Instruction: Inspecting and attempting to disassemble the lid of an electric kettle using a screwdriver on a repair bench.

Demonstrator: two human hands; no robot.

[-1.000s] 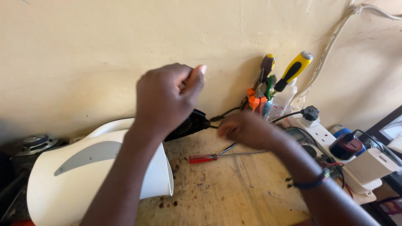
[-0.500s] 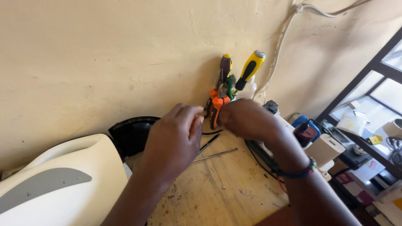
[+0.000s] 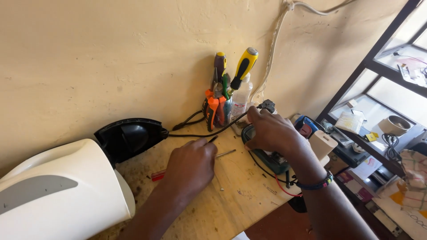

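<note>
Both hands pinch a thin black power cord (image 3: 195, 133) stretched along the wall edge of the worn wooden counter (image 3: 231, 195): left hand (image 3: 189, 166) mid-cord, right hand (image 3: 271, 131) near its plug. Cord runs to black round kettle base (image 3: 126, 138).

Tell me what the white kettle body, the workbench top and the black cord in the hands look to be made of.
Kettle body: likely smooth, glossy white plastic, with a soft sheen and a grey inset panel.
Workbench top: bare, unfinished wood, pale, with grain, scratches and stains.
Black cord: probably rubber or plastic sheathing, matte, bending limply between the left hand and the right hand.
</note>
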